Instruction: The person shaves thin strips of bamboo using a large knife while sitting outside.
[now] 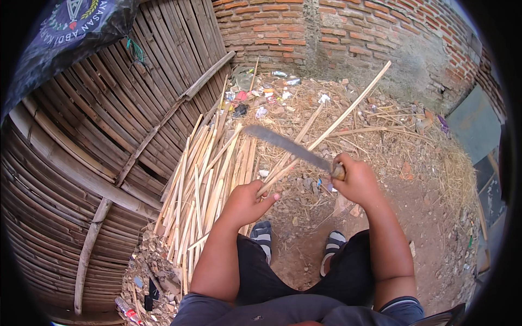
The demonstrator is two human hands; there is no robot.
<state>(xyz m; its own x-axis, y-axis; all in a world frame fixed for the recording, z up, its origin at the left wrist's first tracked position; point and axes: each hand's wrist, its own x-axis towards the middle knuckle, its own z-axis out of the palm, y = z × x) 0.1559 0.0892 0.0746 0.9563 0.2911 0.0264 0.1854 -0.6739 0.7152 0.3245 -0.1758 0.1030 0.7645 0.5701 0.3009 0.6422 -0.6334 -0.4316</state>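
My right hand [356, 178] is closed round the short wooden handle of a machete [291, 146]. Its long, dark blade points left, with the rounded tip above the far end of a pile of strips. In my left hand [247, 202] the fingers curl round the near end of a pale bamboo strip [353, 107], with the thumb stretched out along it. The strip slants away up and to the right, passing by the blade; whether the two touch, I cannot tell. Beside my left hand lies a heap of split bamboo strips [204, 174] on the ground.
A slatted bamboo wall [92, 103] stands on the left, with a dark printed sheet [70, 38] hanging from it. A brick wall [359, 32] closes the far side. Straw and litter [272, 95] cover the ground before it. My sandalled feet [262, 236] are below; grey panels [473, 125] lean at right.
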